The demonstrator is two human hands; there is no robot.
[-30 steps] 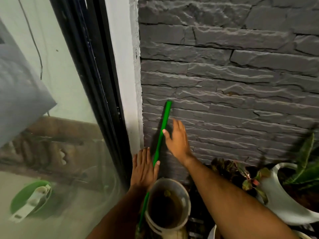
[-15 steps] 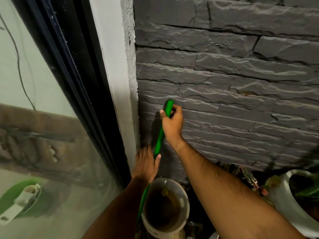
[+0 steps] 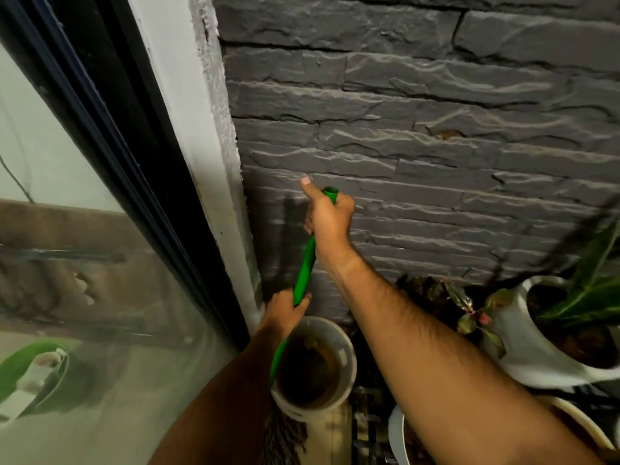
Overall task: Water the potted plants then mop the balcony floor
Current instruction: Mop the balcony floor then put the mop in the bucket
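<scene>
A green mop handle (image 3: 306,268) leans in the corner against the dark stone wall. My right hand (image 3: 328,221) is closed around its top end, thumb raised. My left hand (image 3: 285,312) grips the handle lower down. The stringy mop head (image 3: 283,437) shows at the bottom, beside a round pot of dark soil (image 3: 313,364). To the right stand a red-leaved plant (image 3: 469,313) and a white pot (image 3: 536,357) with long green leaves.
A glass sliding door with a black frame (image 3: 134,156) fills the left side; a green bucket (image 3: 30,374) shows through the glass. Another white pot rim (image 3: 397,434) sits at the bottom, under my right arm.
My right hand went from flat on the wall to closed around the handle's top. My left hand also wrapped around the handle, which has tilted away from the wall.
</scene>
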